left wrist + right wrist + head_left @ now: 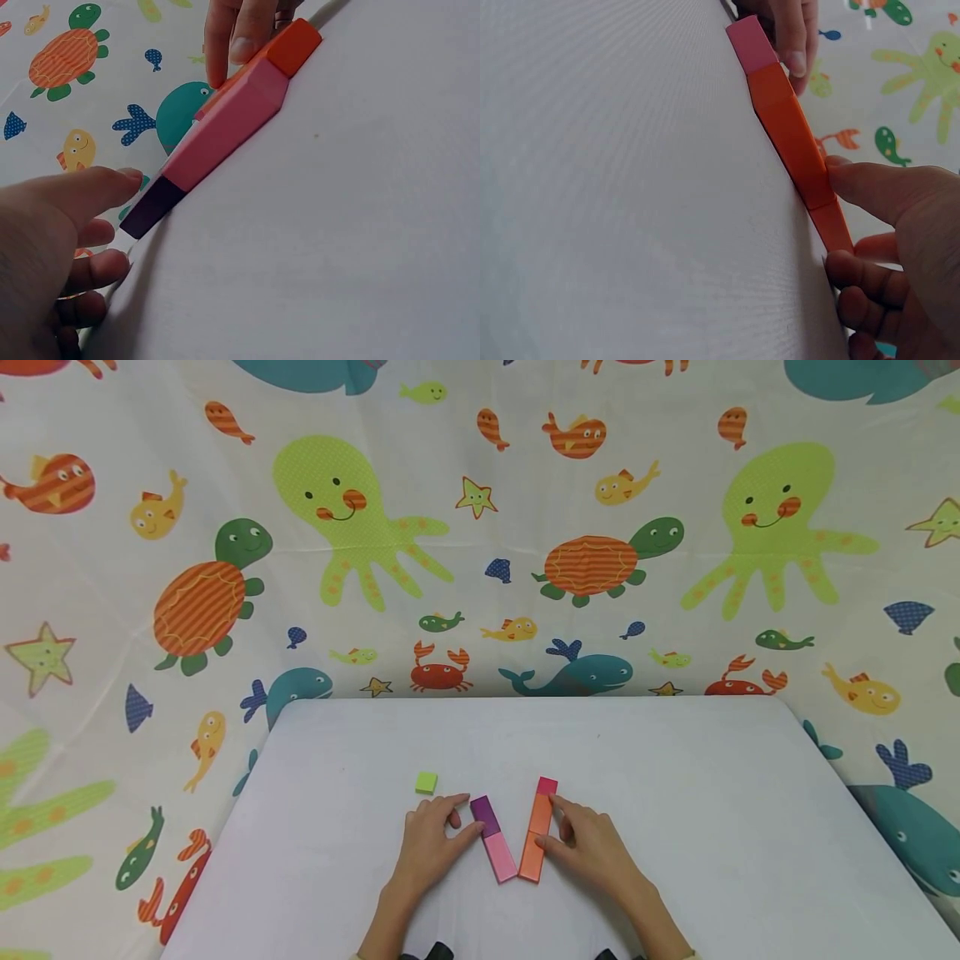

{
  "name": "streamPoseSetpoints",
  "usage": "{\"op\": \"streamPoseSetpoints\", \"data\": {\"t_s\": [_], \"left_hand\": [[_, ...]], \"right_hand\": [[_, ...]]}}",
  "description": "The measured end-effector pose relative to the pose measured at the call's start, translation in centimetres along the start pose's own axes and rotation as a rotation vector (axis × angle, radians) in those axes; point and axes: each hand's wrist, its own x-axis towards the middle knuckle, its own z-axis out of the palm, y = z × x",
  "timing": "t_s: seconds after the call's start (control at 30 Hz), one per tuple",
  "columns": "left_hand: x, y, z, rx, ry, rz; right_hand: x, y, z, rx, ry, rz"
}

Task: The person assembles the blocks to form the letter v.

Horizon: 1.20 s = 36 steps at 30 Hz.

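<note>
A purple block [485, 815] and a pink block [500, 857] lie end to end in a slanted row. Beside them, a pinkish-red block [547, 786] and two orange blocks [540, 814] form a second row, and the near ends meet in a V. My left hand [429, 839] is at the left row's outer side, thumb against it near the purple block and index finger stretched toward its far end. At the right row's outer side, my right hand [596, 843] touches the orange blocks with its thumb, its index finger by the far end.
One lime green block [426, 782] lies on the white table [337, 760] beyond my left hand. Behind the table hangs a cloth [510, 527] printed with sea animals. Dark objects [438, 952] show at the bottom edge of the head view.
</note>
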Motion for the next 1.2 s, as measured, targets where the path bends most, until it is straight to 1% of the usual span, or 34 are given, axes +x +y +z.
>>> {"op": "streamPoseSetpoints", "data": {"t_s": [0.1,0.2,0.37,0.5,0.63,0.73,1.0,1.1,1.2], "left_hand": [[0.1,-0.1,-0.1,-0.018,-0.011,-0.013],[0.1,-0.1,-0.2,-0.035,-0.01,-0.013],[0.3,-0.2,-0.6,-0.062,-0.001,0.01],[0.5,-0.2,-1.0,-0.064,0.003,0.022],[0.5,-0.1,-1.3,-0.059,0.024,0.033],[0.6,-0.1,-1.4,-0.05,0.059,0.033],[0.7,-0.2,-1.7,-0.023,0.169,-0.016],[0.9,-0.6,-1.7,-0.016,0.211,-0.061],[1.1,-0.9,-1.7,-0.016,0.228,-0.125]], "right_hand": [[0.0,0.1,0.1,-0.002,0.001,-0.003],[0.0,0.1,0.1,-0.001,0.006,-0.008],[0.1,0.1,0.1,-0.001,0.0,0.005],[0.1,0.0,0.1,0.001,0.0,0.008],[0.1,0.0,0.1,0.004,0.004,0.003],[0.1,0.0,0.1,0.004,0.003,0.001],[0.0,0.1,0.0,0.009,0.004,-0.003],[0.1,0.1,0.0,0.01,0.001,-0.003],[0.1,0.1,0.0,0.008,0.001,-0.003]]}}
